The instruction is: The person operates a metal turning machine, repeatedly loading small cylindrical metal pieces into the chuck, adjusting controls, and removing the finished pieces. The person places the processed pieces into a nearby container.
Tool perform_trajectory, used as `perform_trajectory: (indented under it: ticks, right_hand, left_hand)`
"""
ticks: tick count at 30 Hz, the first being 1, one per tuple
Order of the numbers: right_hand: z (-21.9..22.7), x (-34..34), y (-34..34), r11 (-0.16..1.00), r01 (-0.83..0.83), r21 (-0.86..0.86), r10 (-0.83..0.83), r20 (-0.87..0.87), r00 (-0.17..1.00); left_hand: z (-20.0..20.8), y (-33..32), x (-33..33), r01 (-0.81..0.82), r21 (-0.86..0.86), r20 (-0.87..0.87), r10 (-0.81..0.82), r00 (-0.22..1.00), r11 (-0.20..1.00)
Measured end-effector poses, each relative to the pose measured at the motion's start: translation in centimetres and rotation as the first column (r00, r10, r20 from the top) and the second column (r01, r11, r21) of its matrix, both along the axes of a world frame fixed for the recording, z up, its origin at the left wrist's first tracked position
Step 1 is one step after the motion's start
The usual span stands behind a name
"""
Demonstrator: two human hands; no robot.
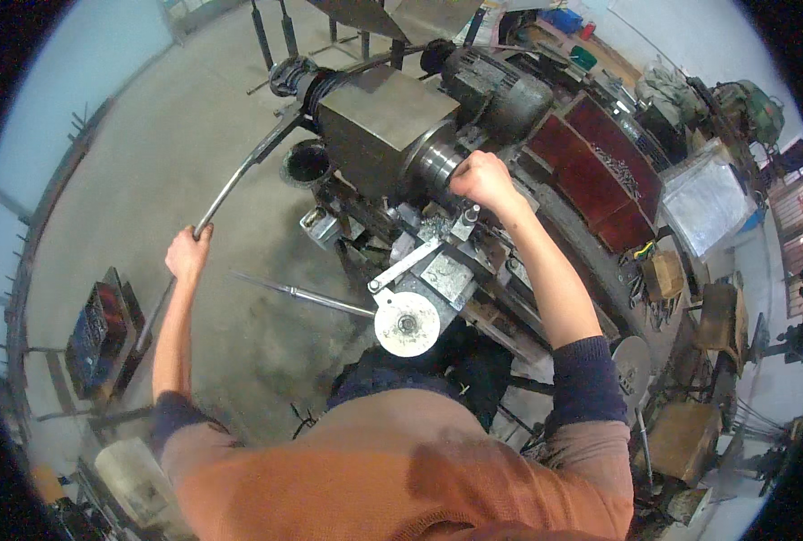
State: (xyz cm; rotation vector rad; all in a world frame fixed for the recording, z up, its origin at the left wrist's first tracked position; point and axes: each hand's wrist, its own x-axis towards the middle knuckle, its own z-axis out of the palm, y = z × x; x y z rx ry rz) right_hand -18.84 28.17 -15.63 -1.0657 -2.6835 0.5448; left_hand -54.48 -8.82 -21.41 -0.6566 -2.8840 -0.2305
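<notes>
A small lathe stands before me, its box-shaped headstock (388, 108) tilted across the upper middle. My left hand (188, 252) is wrapped round a long metal lever (239, 176) that runs up to the far left end of the headstock. At the headstock's right side, my right hand (484, 180) is closed against the open face of the shiny round chuck (439, 164). Whatever its fingers hold there is hidden. Below it lie the tool slide (446, 275) and a round handwheel (407, 325), close in front of my body.
An electric motor (500, 90) sits behind the headstock. Dark red trays (591, 171) with small metal parts stand to the right, beside a pale metal sheet (708, 198). A slim bar handle (329, 299) juts left from the handwheel. Another parts tray (104, 329) stands at the left.
</notes>
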Motion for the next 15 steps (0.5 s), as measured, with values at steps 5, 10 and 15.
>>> perform_trajectory:
  ticks: [5,10,15]
  right_hand:
    - [0.4,0.6,0.0,0.992,0.013,0.127,-0.025,0.094,0.995]
    - [3.3,4.8,-4.1,0.927,-0.243,0.286,0.346,-0.401,0.848]
    - [4.4,5.3,-10.9,0.868,-0.286,0.406,0.482,-0.547,0.685]
  left_hand:
    - [-1.3,-0.2,5.0,0.117,-0.022,-0.012,-0.118,0.993,0.993]
    - [5.5,4.2,10.0,0.498,0.035,-0.188,-0.483,0.855,0.867]
    - [10.5,15.0,22.3,0.037,0.928,0.369,-0.928,0.058,0.372]
